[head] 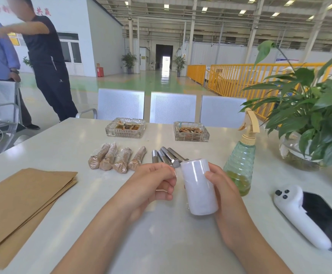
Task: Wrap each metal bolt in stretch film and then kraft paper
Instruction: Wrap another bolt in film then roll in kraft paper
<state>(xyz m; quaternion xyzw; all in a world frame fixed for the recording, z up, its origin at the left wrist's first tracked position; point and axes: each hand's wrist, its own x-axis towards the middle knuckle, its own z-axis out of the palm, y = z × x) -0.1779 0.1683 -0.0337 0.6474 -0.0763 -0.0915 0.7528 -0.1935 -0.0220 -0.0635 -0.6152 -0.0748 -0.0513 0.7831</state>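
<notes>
Honestly, film roll (pixel 198 186) gripped by right hand (pixel 223 191), film edge pinched by left hand (pixel 151 184); edge could get lost, clinging back if pinch slackened.

You're in a factory hall: high steel roof (pixel 220 14), glossy green floor (pixel 141 82), yellow railings (pixel 230 76), metal bench seats (pixel 173 107).
</notes>
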